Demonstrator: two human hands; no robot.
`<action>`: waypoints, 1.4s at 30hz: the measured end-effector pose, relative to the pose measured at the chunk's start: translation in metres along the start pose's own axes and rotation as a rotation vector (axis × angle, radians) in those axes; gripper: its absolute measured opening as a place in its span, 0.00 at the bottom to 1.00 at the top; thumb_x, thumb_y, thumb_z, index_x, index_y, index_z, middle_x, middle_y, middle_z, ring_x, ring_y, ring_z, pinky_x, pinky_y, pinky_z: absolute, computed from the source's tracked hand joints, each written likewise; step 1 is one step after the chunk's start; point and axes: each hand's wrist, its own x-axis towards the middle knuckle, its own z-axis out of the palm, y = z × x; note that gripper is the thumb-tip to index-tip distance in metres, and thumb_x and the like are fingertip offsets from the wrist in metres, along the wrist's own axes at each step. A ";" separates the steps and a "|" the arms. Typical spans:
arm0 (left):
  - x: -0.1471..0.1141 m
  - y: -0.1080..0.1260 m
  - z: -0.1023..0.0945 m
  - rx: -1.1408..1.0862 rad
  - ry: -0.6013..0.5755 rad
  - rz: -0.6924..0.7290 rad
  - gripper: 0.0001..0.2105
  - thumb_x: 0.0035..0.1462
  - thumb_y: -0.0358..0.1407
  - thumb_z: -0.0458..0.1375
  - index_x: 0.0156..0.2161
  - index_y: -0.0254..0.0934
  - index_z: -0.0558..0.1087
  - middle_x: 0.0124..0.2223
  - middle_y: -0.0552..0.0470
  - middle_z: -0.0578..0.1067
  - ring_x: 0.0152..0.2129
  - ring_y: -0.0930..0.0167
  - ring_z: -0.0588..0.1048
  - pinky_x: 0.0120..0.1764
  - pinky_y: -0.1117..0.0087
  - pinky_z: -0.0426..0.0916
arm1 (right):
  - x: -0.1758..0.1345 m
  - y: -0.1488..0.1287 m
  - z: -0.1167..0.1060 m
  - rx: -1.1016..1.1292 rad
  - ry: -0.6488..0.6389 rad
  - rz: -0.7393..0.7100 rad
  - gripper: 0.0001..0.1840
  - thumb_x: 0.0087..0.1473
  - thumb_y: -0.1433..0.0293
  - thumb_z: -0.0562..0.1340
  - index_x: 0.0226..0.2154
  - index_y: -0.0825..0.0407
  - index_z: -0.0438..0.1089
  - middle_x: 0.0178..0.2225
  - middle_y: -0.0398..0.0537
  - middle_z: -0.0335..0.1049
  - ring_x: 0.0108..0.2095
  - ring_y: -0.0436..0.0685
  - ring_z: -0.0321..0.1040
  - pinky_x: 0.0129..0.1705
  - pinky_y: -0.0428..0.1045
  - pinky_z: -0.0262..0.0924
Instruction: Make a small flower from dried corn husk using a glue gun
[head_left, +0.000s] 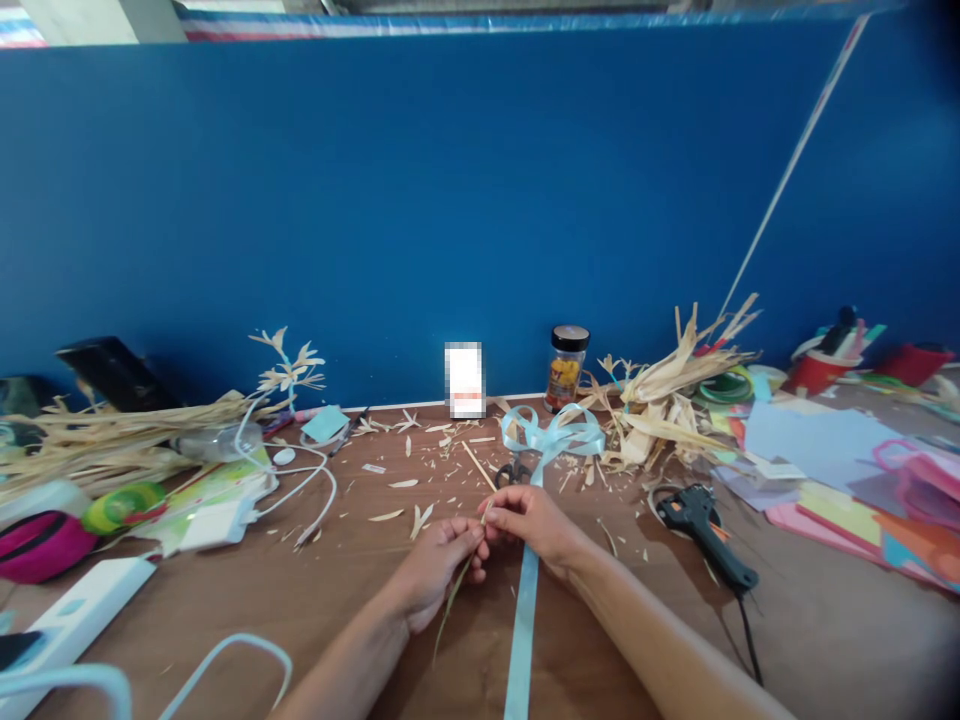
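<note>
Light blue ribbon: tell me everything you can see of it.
The light blue ribbon is a flat, smooth band with a satin-like sheen. Its far part is gathered into a bow with several rounded loops, in front of the dark-lidded jar and beside dark scissor handles. From the bow, one long tail runs toward the viewer over the brown tabletop, passes behind the right grip and leaves the lower picture edge. Whether that grip touches it cannot be told.

A blue partition (465,200) rises behind the brown table (337,590), a black-lidded jar (566,375) stands near the partition's foot, a filled red cup (814,373) sits near coloured paper sheets (817,438) at the right, and a magenta pouch (45,555), white power strip (82,605) and white adapter (214,524) lie at the left.
</note>
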 end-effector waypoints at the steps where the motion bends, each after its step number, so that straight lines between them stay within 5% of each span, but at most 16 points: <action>1: 0.000 -0.001 -0.001 0.005 -0.005 0.005 0.10 0.46 0.39 0.60 0.28 0.32 0.71 0.21 0.57 0.68 0.16 0.81 0.64 0.23 0.78 0.61 | 0.000 0.000 0.000 0.002 0.003 0.001 0.13 0.43 0.63 0.63 0.29 0.57 0.69 0.20 0.41 0.67 0.22 0.47 0.62 0.28 0.44 0.57; 9: -0.005 0.000 0.002 0.047 0.021 0.056 0.11 0.45 0.41 0.60 0.28 0.33 0.72 0.24 0.55 0.70 0.19 0.78 0.66 0.27 0.76 0.62 | -0.002 -0.008 0.003 -0.095 0.042 -0.053 0.11 0.43 0.63 0.63 0.24 0.56 0.67 0.20 0.41 0.66 0.22 0.47 0.61 0.26 0.43 0.55; 18: -0.006 -0.004 0.005 0.355 0.130 0.297 0.11 0.49 0.39 0.56 0.25 0.32 0.73 0.22 0.54 0.71 0.20 0.74 0.65 0.25 0.76 0.58 | -0.002 -0.007 0.005 -0.257 0.064 -0.124 0.08 0.44 0.66 0.63 0.25 0.55 0.70 0.21 0.40 0.66 0.23 0.48 0.60 0.26 0.43 0.54; 24: -0.006 -0.004 0.007 0.376 0.127 0.301 0.11 0.49 0.39 0.56 0.22 0.33 0.71 0.20 0.54 0.69 0.19 0.75 0.64 0.25 0.76 0.58 | -0.003 -0.006 0.003 -0.244 -0.014 -0.108 0.08 0.45 0.66 0.62 0.26 0.55 0.70 0.22 0.42 0.69 0.24 0.50 0.64 0.29 0.45 0.56; 30: -0.007 -0.004 0.006 0.229 0.228 0.205 0.09 0.47 0.39 0.58 0.29 0.33 0.72 0.22 0.55 0.71 0.18 0.77 0.64 0.24 0.77 0.57 | -0.001 -0.007 0.006 -0.331 0.108 -0.151 0.07 0.47 0.68 0.60 0.23 0.55 0.67 0.20 0.39 0.63 0.23 0.47 0.58 0.27 0.43 0.51; 36: -0.008 -0.004 0.006 0.237 0.235 0.260 0.09 0.47 0.39 0.57 0.25 0.32 0.71 0.21 0.56 0.71 0.17 0.78 0.64 0.23 0.78 0.56 | -0.002 -0.006 0.009 -0.400 0.140 -0.151 0.09 0.48 0.67 0.58 0.22 0.55 0.65 0.19 0.38 0.58 0.22 0.47 0.53 0.26 0.43 0.50; 42: -0.008 -0.004 0.008 0.058 0.260 0.143 0.09 0.45 0.38 0.59 0.26 0.32 0.71 0.22 0.55 0.71 0.17 0.79 0.65 0.24 0.77 0.60 | -0.002 -0.005 0.009 -0.413 0.168 -0.164 0.09 0.49 0.66 0.57 0.23 0.55 0.65 0.19 0.38 0.57 0.22 0.47 0.52 0.26 0.43 0.50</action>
